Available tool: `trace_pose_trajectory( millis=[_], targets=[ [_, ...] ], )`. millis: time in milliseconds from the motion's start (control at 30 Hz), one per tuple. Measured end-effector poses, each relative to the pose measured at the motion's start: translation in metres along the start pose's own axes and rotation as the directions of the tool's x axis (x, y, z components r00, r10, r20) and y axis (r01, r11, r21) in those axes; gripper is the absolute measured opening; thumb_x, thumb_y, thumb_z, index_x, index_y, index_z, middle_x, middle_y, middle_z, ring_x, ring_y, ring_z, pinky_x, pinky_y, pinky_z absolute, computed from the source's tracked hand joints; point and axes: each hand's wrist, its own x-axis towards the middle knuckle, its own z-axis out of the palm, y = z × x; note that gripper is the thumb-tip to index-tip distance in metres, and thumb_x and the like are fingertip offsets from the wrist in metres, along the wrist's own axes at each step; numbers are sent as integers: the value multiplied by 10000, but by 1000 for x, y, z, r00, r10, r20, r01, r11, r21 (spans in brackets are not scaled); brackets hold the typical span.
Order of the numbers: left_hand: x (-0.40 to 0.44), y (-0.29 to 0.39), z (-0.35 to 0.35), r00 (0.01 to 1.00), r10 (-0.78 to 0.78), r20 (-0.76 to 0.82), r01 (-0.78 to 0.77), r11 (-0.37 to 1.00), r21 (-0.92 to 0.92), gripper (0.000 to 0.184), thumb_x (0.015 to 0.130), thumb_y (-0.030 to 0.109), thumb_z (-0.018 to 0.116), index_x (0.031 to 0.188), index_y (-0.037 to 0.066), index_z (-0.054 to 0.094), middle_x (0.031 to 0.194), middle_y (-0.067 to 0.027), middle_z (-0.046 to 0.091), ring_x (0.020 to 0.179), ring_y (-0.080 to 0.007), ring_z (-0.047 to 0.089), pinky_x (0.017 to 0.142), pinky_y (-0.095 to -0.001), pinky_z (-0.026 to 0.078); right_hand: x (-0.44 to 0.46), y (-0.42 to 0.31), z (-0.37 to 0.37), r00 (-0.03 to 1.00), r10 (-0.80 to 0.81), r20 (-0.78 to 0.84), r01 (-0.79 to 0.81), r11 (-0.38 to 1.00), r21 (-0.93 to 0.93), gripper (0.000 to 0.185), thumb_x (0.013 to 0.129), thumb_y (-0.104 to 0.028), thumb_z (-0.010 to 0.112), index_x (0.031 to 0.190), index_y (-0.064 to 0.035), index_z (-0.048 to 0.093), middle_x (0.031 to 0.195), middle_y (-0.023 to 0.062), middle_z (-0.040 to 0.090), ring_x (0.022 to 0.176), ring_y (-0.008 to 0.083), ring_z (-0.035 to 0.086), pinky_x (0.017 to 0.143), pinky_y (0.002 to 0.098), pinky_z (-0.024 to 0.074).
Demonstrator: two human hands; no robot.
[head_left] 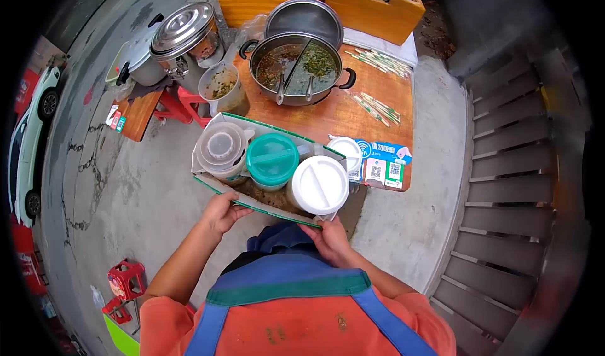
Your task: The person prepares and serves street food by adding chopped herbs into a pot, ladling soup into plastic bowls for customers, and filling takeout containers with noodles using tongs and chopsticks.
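Currently, two bare hands grasp the near side of one open box, one toward each end. The left hand has its fingers bent at the rim; the right hand grips close to the box's right corner. Whether the far side of the box rests on anything, I cannot tell.

Three lidded containers stand in a row inside the box: one with a cloudy, see-through lid, one with a green lid and one with a white lid. A fourth container, also white-lidded, sits just beyond the box's right end, beside a blue sign with QR codes.

On the wooden table is one divided pot with two black side handles, two compartments of broth with bits in it, and two utensil handles sticking up. One round metal pan or lid is behind it, and one tub of food is to its left. Two groups of thin sticks lie to the pot's right. Two wooden boxes stand at the far side, and two large lidded pots are farther left.
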Motion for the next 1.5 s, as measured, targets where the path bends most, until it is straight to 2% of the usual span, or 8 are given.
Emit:
trace_pose_trajectory(
  millis=[200, 333, 467, 833, 933, 1000, 1433, 1500],
  targets=[
    [43, -3, 11, 998, 3, 65, 3, 996, -90, 297, 816, 3, 421, 1104, -57, 377, 1071, -214, 505, 990, -372, 547, 863, -495, 485, 25, -28, 4, 990, -94, -106, 81, 989, -124, 453, 874, 29, 301, 1300, -64, 180, 1295, 170, 344, 1128, 325, 474, 867, 447, 503],
    [80, -9, 20, 994, -9, 111, 22, 993, -119, 295, 816, 9, 428, 1100, -53, 379, 1082, -214, 502, 994, -368, 545, 877, -501, 475, 51, -45, -7, 987, -108, -121, 93, 988, -124, 456, 867, 32, 298, 1296, -73, 189, 1300, 165, 338, 1137, 328, 464, 860, 455, 506],
    [102, -15, 24, 994, -35, 106, 54, 980, -191, 273, 802, -1, 437, 1067, -47, 394, 1038, -214, 521, 990, -369, 544, 878, -511, 470, 65, -50, -11, 982, -87, -167, 61, 986, -154, 401, 921, -42, 356, 1281, -98, 191, 1282, 158, 374, 1106, 326, 504, 833, 449, 520],
    [125, 20, 12, 996, -2, 89, 16, 987, -160, 246, 775, 11, 475, 1013, -33, 427, 964, -209, 552, 893, -367, 589, 833, -518, 494, 91, -46, 5, 998, -26, -51, 15, 977, -212, 414, 934, -88, 383, 1289, -133, 175, 1277, 149, 396, 1052, 339, 546, 798, 430, 530],
    [129, 31, 15, 995, -5, 103, 21, 988, -153, 241, 771, 15, 482, 1002, -37, 441, 951, -207, 560, 899, -363, 592, 835, -508, 495, 97, -49, 13, 995, -29, -100, 5, 973, -232, 410, 943, -93, 354, 1317, -136, 194, 1240, 161, 416, 1013, 355, 566, 776, 417, 534],
    [131, 39, 18, 994, -17, 104, 27, 995, -96, 261, 771, 21, 486, 1019, -42, 435, 964, -211, 559, 903, -365, 592, 838, -503, 494, 99, -50, 11, 1000, 2, -26, -8, 971, -239, 415, 956, -138, 364, 1309, -143, 147, 1283, 165, 388, 1012, 348, 572, 748, 395, 549],
    [160, 57, 12, 991, -45, 122, 53, 997, -61, 275, 765, 28, 482, 1026, -51, 453, 985, -228, 572, 904, -367, 602, 845, -481, 500, 111, -47, 9, 998, 51, -34, -58, 955, -290, 447, 945, -117, 367, 1342, -108, 161, 1280, 207, 355, 1017, 363, 568, 736, 416, 540],
    [161, 59, 12, 990, -52, 131, 59, 997, -49, 291, 761, 33, 491, 1035, -53, 443, 981, -227, 561, 891, -361, 601, 833, -467, 510, 112, -48, 7, 991, 122, 45, -101, 941, -324, 532, 958, -181, 369, 1385, -112, 60, 1386, 167, 260, 1023, 339, 569, 724, 362, 551]
  ],
)
